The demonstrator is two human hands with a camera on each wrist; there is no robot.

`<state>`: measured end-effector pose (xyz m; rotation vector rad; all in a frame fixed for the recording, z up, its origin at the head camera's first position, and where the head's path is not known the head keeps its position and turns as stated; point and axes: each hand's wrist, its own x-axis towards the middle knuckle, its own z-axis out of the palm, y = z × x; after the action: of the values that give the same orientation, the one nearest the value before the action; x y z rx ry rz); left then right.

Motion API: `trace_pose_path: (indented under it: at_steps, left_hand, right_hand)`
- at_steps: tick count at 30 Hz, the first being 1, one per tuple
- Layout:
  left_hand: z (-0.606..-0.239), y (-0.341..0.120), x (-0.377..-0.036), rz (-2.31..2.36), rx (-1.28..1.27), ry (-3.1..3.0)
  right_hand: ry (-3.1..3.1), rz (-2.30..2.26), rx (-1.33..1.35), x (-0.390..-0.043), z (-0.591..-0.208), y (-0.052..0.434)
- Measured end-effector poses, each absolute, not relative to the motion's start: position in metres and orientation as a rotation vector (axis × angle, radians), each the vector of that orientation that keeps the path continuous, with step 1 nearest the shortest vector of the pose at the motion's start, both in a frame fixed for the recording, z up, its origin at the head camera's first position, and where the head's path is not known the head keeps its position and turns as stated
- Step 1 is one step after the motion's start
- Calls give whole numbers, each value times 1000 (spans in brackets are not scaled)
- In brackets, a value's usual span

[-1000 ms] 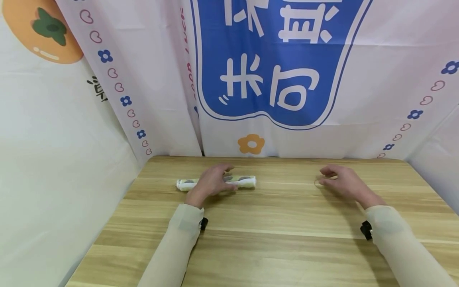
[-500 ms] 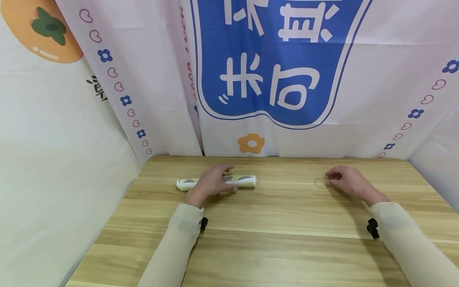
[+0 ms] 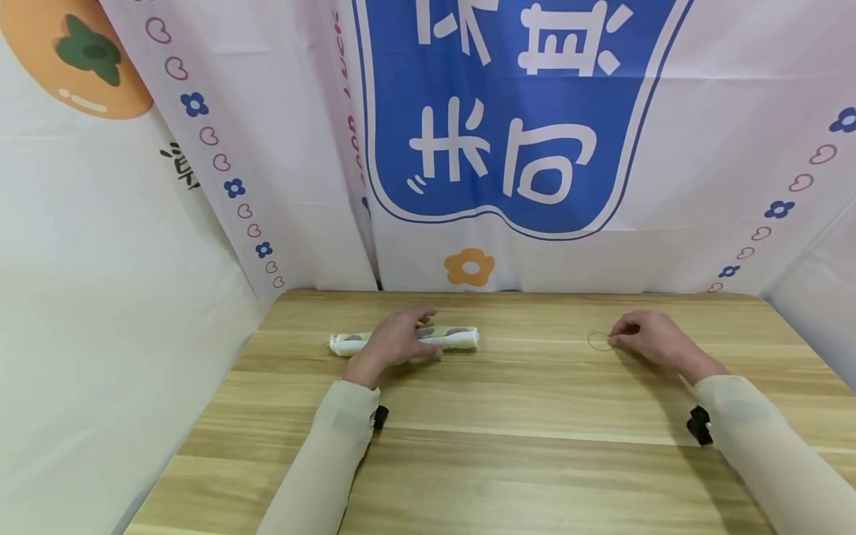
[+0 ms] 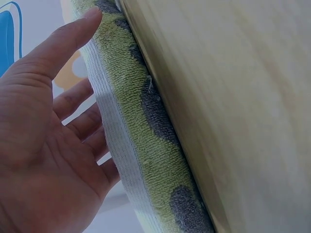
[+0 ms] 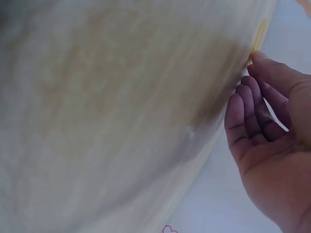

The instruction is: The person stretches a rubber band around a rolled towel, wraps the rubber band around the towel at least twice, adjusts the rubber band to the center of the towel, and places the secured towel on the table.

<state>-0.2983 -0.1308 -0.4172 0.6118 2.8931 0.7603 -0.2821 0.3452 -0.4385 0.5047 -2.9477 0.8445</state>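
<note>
A rolled towel (image 3: pixel 460 339), yellow-green with grey spots and a white edge, lies on the wooden table toward the back left. My left hand (image 3: pixel 396 336) spans it from above, thumb on the near side and fingers on the far side, spread apart. In the left wrist view the thumb tip overlaps the towel (image 4: pixel 131 97), and the fingertips are hidden behind it. Farther right, my right hand (image 3: pixel 652 338) pinches the edge of a thin yellow rubber band (image 3: pixel 597 342) between thumb and index finger. The band (image 5: pixel 259 36) sticks out past the fingertips in the right wrist view.
The wooden table (image 3: pixel 495 475) reaches back to a printed white curtain (image 3: pixel 414 256) with a blue emblem. Pale cloth (image 3: pixel 120 297) hangs along the left side. Each sleeved forearm has a small black device at the wrist.
My right hand has shifted slightly right, and the rubber band now shows as a full loop to the left of its fingertips. The left hand and towel have stayed in place.
</note>
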Motion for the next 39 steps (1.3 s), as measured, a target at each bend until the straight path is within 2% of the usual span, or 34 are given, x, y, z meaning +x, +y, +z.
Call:
trace_pose_path:
  at_steps: [14, 26, 39]
  left_hand:
    - [-417, -129, -298, 732, 609, 2888]
    - [-415, -134, -297, 637, 648, 2937]
    - [-419, -126, -298, 707, 768, 2987]
  right_hand:
    - [-3036, 854, 431, -280, -437, 341]
    - [-2966, 1024, 268, -274, -433, 342]
    - [-2882, 1096, 306, -267, -425, 324]
